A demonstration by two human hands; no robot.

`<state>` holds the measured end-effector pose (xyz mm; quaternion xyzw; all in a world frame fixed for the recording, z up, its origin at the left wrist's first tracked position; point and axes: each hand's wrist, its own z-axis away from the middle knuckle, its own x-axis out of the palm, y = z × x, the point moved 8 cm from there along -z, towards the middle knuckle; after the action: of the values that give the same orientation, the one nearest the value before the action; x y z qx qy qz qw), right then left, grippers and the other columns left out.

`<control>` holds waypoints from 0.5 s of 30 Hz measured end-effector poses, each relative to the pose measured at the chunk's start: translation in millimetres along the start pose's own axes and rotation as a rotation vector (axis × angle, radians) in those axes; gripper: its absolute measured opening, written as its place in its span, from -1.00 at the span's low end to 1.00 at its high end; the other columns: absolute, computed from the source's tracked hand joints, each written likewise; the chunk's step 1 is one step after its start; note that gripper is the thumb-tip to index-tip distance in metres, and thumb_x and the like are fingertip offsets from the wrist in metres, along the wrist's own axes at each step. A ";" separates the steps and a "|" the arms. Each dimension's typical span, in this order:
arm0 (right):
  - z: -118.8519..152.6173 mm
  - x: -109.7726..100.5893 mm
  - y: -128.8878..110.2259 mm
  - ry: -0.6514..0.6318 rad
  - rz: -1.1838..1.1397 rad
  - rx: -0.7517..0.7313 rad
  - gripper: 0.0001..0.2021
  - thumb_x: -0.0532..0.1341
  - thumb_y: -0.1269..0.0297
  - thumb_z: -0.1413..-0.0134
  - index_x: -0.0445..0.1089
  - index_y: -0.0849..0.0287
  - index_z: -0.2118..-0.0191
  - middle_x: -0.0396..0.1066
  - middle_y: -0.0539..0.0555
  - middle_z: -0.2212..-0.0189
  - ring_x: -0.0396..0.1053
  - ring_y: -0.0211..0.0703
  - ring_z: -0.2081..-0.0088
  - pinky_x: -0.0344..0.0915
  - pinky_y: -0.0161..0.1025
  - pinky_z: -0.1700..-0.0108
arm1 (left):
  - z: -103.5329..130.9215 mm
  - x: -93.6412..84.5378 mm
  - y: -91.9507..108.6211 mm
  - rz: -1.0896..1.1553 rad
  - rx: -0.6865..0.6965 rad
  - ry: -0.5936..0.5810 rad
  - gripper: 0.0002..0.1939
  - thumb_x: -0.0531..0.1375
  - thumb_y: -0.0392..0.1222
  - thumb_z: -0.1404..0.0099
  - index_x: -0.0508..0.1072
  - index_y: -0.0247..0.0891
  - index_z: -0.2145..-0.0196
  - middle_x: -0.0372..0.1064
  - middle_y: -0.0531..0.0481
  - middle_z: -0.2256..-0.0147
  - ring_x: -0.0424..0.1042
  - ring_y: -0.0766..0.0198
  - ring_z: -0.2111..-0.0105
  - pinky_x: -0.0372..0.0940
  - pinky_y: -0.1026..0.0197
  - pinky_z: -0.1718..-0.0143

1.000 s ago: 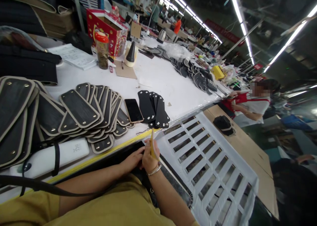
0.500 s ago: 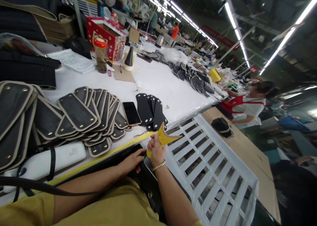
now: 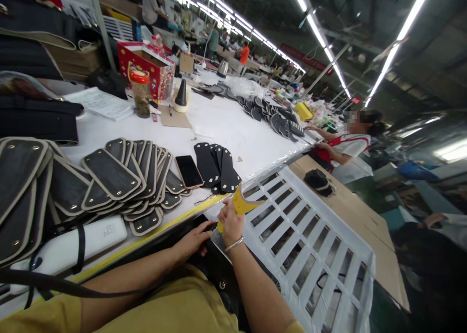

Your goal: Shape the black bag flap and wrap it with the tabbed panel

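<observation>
My right hand (image 3: 232,220) is closed around a yellow template-like piece (image 3: 243,202) with a curved, forked top and small holes. Its narrow lower end shows below my fingers, just over a black panel (image 3: 217,239) at the table's edge. At the panel's left side is my left hand (image 3: 193,238), its fingertips gripping the edge; some fingers are partly hidden. The black material carries a metal eyelet (image 3: 222,284) in my lap. Beyond my hands, black strips with white marks (image 3: 218,166) lie fanned beside a phone (image 3: 188,171).
Dark pads with beige edging (image 3: 111,173) are piled at left, behind a white device with black straps (image 3: 82,240). A white slatted crate (image 3: 310,240) stands right of my arm. Cardboard (image 3: 359,216) lies beyond it. A co-worker in a red apron (image 3: 341,148) is at the far right.
The view has shifted slightly, so the table and the background sit a little further left. Both hands and the yellow piece keep nearly the same position.
</observation>
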<state>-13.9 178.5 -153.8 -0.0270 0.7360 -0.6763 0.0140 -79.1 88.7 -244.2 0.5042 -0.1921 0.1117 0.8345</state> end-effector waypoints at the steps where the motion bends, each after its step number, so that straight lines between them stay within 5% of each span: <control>1: -2.9 -5.4 -2.5 0.043 -0.091 0.039 -0.74 0.05 0.06 -0.12 0.23 0.14 0.40 -0.13 -0.23 0.74 -0.12 -0.40 0.73 -0.10 -0.39 0.68 | 2.3 1.2 -1.5 0.040 -0.016 -0.024 -0.36 0.12 -0.05 -0.15 0.11 -0.21 -0.17 0.27 0.08 0.51 0.26 0.40 0.63 0.20 0.35 0.59; 5: -6.0 -6.4 -12.3 0.047 -0.162 0.029 -0.72 0.11 0.01 -0.07 0.24 0.15 0.39 -0.13 -0.24 0.73 -0.12 -0.43 0.72 -0.11 -0.40 0.67 | 3.3 1.1 -3.6 0.138 -0.012 -0.049 -0.33 0.09 -0.15 -0.11 0.10 -0.22 -0.19 0.25 0.10 0.57 0.27 0.39 0.63 0.19 0.36 0.58; 11: 2.5 6.6 14.7 -0.036 0.103 -0.004 -0.73 0.10 0.03 -0.08 0.28 0.15 0.42 0.00 -0.20 0.78 -0.03 -0.40 0.71 -0.06 -0.39 0.65 | -5.4 -6.4 -7.1 0.068 -0.054 0.044 -0.34 0.06 -0.24 -0.06 0.15 -0.27 -0.17 0.25 0.09 0.62 0.25 0.35 0.68 0.18 0.32 0.62; 15: 3.8 11.8 5.6 -0.052 0.009 0.078 -0.71 0.13 0.00 -0.04 0.26 0.13 0.45 -0.03 -0.22 0.79 -0.08 -0.41 0.74 -0.12 -0.39 0.68 | 0.9 -2.5 -11.6 0.283 -0.051 -0.083 -0.28 0.09 -0.22 -0.09 0.06 -0.26 -0.22 0.28 0.06 0.56 0.29 0.35 0.58 0.23 0.31 0.51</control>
<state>-25.6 174.5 -159.4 -0.0404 0.7085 -0.7036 0.0371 -77.1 82.5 -254.2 0.4550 -0.2983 0.2023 0.8143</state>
